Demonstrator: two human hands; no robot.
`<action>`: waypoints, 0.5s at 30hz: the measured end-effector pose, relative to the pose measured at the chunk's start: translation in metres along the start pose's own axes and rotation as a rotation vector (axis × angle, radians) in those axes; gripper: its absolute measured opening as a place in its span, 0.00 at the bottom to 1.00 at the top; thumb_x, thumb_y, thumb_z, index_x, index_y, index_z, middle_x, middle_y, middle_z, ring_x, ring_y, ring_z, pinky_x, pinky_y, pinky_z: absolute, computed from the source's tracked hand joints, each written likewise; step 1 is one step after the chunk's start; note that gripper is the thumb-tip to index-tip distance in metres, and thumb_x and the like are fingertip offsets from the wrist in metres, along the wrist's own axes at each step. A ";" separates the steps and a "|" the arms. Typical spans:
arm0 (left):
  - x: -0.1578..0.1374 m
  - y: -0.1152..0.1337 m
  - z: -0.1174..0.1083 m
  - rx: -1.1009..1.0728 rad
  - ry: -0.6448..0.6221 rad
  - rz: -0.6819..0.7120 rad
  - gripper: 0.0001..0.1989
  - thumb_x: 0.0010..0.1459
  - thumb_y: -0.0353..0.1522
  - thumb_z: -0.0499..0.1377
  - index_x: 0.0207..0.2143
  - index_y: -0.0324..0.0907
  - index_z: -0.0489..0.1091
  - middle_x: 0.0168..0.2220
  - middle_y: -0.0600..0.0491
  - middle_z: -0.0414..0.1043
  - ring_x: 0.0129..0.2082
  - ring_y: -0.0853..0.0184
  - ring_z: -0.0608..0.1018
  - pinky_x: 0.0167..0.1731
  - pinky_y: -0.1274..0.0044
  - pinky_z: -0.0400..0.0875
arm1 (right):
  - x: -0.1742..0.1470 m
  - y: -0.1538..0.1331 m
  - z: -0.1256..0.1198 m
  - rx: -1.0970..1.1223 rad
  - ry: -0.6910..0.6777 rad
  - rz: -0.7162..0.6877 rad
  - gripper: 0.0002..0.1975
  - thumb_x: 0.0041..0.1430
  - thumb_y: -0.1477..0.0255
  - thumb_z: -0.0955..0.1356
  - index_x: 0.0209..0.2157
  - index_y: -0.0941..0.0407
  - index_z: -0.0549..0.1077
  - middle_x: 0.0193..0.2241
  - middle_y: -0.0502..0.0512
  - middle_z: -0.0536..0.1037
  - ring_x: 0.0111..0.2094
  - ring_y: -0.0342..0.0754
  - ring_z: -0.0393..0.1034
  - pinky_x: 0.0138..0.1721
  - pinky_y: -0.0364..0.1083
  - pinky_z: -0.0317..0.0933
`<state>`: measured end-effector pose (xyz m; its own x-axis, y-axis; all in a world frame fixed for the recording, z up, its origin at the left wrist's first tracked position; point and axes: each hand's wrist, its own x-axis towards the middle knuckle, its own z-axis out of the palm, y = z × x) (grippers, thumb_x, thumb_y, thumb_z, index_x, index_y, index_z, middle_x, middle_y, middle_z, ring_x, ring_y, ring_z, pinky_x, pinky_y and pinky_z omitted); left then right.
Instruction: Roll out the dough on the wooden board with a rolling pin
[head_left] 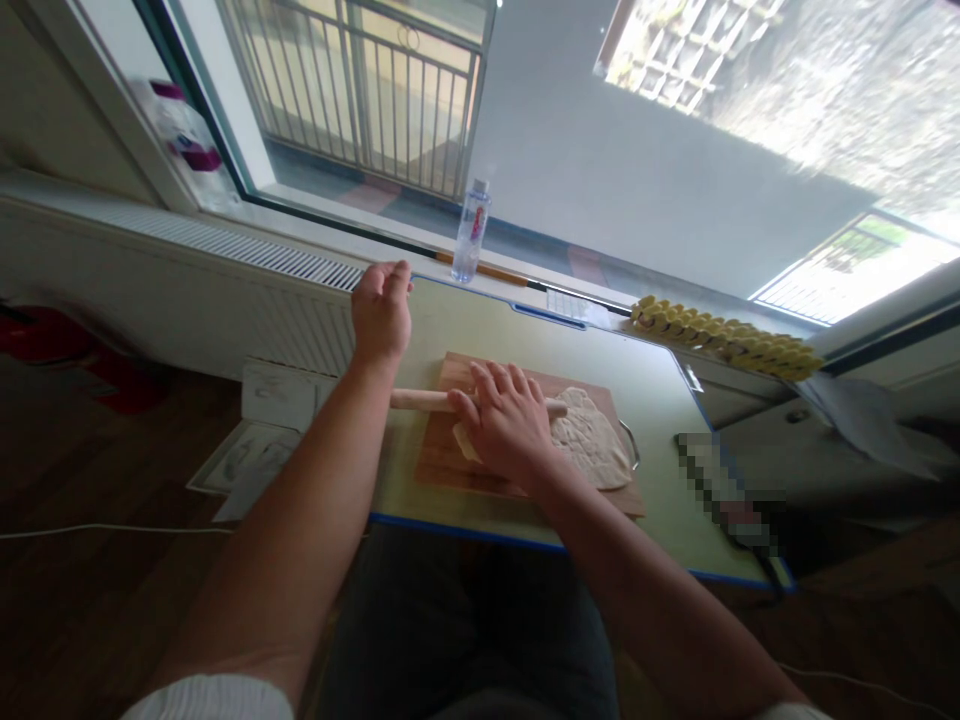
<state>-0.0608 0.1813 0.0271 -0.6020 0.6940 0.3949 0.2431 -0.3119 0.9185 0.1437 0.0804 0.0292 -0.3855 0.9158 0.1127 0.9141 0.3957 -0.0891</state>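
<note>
My right hand (510, 412) lies palm down across a wooden rolling pin (420, 400), fingers stretched out and slightly spread. Beneath it and to its right is a flattened sheet of pale dough (596, 445) with a wrinkled surface; a small edge of dough also shows left of the palm. The dough rests on a wooden cutting board (450, 475). My left hand (382, 312) is raised off the board near the table's far left corner, its fingers curled together and nothing showing in them. The pin's left end reaches my left wrist, which hides whatever lies behind it.
The board stands on a pale table (420, 505) with a blue edge. A clear bottle (470, 235) stands by the window at the far edge. A yellow bumpy strip (724, 338) lies along the sill. To the right is a blurred-out object (724, 495). A radiator (292, 315) runs at left.
</note>
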 end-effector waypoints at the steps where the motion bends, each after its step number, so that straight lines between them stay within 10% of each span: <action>1: 0.000 -0.001 0.000 -0.004 0.008 0.001 0.17 0.65 0.47 0.56 0.39 0.45 0.74 0.35 0.50 0.78 0.39 0.62 0.79 0.45 0.70 0.74 | 0.016 0.004 0.001 0.004 0.002 0.017 0.34 0.74 0.48 0.51 0.71 0.49 0.62 0.71 0.58 0.63 0.72 0.64 0.51 0.69 0.64 0.49; 8: 0.002 -0.005 0.000 -0.002 0.032 -0.051 0.17 0.64 0.49 0.55 0.37 0.46 0.72 0.34 0.51 0.77 0.35 0.64 0.78 0.42 0.71 0.74 | 0.093 0.023 -0.005 0.112 -0.148 0.086 0.39 0.71 0.42 0.50 0.72 0.49 0.59 0.72 0.60 0.61 0.71 0.63 0.52 0.68 0.67 0.51; 15: 0.001 0.001 -0.002 -0.015 0.034 -0.046 0.18 0.64 0.49 0.56 0.40 0.46 0.74 0.36 0.51 0.78 0.36 0.64 0.78 0.39 0.72 0.74 | -0.008 -0.002 -0.003 0.030 0.001 -0.025 0.38 0.73 0.45 0.54 0.72 0.55 0.60 0.72 0.61 0.62 0.72 0.63 0.50 0.71 0.64 0.45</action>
<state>-0.0627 0.1810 0.0282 -0.6377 0.6855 0.3514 0.2035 -0.2901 0.9351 0.1455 0.0718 0.0319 -0.4083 0.9055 0.1159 0.8998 0.4206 -0.1162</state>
